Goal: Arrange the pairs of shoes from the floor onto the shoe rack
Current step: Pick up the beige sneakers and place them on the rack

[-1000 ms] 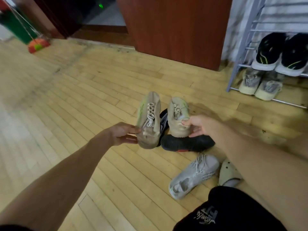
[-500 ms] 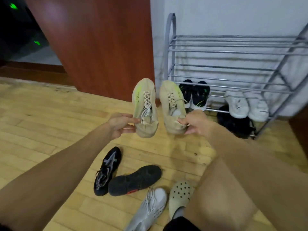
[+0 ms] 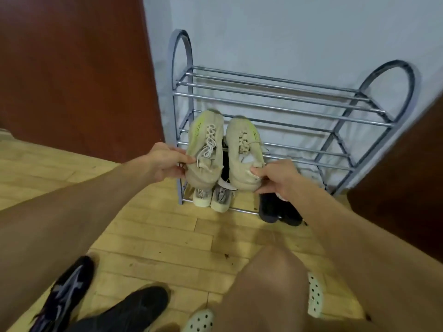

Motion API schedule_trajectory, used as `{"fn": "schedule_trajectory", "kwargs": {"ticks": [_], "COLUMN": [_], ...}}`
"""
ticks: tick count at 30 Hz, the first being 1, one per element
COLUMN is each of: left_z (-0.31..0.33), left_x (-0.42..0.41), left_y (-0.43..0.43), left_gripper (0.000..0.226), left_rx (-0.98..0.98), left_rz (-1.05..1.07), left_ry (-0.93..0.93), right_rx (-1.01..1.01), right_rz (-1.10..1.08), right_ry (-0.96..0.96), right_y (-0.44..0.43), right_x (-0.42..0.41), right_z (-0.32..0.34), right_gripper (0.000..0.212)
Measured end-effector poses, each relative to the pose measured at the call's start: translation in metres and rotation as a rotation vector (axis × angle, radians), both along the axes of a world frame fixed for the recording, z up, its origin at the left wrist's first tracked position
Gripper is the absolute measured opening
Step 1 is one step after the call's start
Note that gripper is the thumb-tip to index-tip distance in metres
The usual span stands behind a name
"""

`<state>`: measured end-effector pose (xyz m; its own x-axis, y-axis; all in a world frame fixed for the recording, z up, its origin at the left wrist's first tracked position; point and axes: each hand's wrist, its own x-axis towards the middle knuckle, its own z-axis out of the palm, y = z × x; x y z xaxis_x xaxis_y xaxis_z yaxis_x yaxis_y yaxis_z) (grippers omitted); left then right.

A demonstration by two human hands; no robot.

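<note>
I hold a pair of beige sneakers with lime-green trim up in front of the grey metal shoe rack [image 3: 275, 95]. My left hand [image 3: 165, 164] pinches the heel of the left sneaker [image 3: 205, 149]. The heel of the right sneaker [image 3: 242, 152] is pinched by my right hand [image 3: 278, 178]. Both toes point up toward the rack's middle shelves. On the bottom level stand a pale pair [image 3: 213, 196] and a dark pair [image 3: 278, 209]. Another dark pair sits mostly hidden behind the held sneakers.
On the wooden floor near me lie two black shoes [image 3: 69, 291] [image 3: 134, 307] and two pale perforated clogs [image 3: 200, 321] [image 3: 314, 295]. A reddish-brown wooden panel [image 3: 76, 75] stands left of the rack, and another dark panel [image 3: 402, 178] on the right. My knee [image 3: 271, 271] is at lower centre.
I lifted the beige pair off the floor and carried it toward the rack. The view swung right, so the rack now fills the middle, with the sneakers close to its left side.
</note>
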<state>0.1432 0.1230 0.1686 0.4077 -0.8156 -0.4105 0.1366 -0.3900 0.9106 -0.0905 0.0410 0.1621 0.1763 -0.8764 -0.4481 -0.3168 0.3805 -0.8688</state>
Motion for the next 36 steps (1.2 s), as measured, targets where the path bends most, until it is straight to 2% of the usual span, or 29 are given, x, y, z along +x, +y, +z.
{"fn": "schedule_trajectory", "kwargs": {"ticks": [2, 4, 6, 9, 14, 20, 22, 27, 31, 34, 36], "left_z": [0.005, 0.006, 0.003, -0.003, -0.008, -0.020, -0.023, -0.018, -0.030, -0.045, -0.050], "left_x": [0.004, 0.006, 0.008, 0.013, 0.022, 0.024, 0.024, 0.020, 0.006, 0.007, 0.014], "left_y": [-0.023, -0.047, -0.071, -0.101, -0.134, -0.150, -0.149, -0.124, -0.057, 0.001, 0.040], "left_gripper": [0.017, 0.020, 0.023, 0.023, 0.017, 0.009, 0.007, 0.029, 0.047, 0.046, 0.040], "left_rx": [-0.001, -0.008, -0.014, -0.003, -0.004, 0.037, 0.041, 0.045, -0.013, 0.044, 0.089], "left_rz": [0.017, 0.026, 0.017, 0.029, 0.042, 0.011, 0.018, -0.082, -0.098, -0.152, -0.181], "left_ry": [-0.054, -0.106, -0.123, -0.161, -0.217, -0.342, -0.355, -0.355, -0.398, -0.401, -0.388], "right_rx": [0.004, -0.011, -0.024, -0.047, -0.069, -0.176, -0.224, -0.248, -0.390, -0.451, -0.413], "right_rz": [-0.009, -0.035, -0.077, -0.120, -0.167, -0.133, -0.091, 0.032, 0.094, 0.130, 0.147], "right_ry": [-0.042, -0.054, -0.075, -0.087, -0.118, 0.011, 0.078, 0.191, 0.351, 0.423, 0.429], "right_y": [-0.022, -0.043, -0.065, -0.091, -0.116, -0.120, -0.115, -0.095, -0.057, -0.014, 0.017], "right_x": [0.007, 0.016, 0.023, 0.031, 0.050, 0.062, 0.061, 0.055, 0.046, 0.050, 0.058], "right_z": [0.002, 0.001, -0.003, -0.007, -0.017, -0.038, -0.039, -0.020, -0.008, -0.008, -0.013], "right_gripper": [0.035, 0.019, 0.022, 0.036, 0.025, 0.016, 0.007, 0.017, 0.016, 0.027, 0.035]}}
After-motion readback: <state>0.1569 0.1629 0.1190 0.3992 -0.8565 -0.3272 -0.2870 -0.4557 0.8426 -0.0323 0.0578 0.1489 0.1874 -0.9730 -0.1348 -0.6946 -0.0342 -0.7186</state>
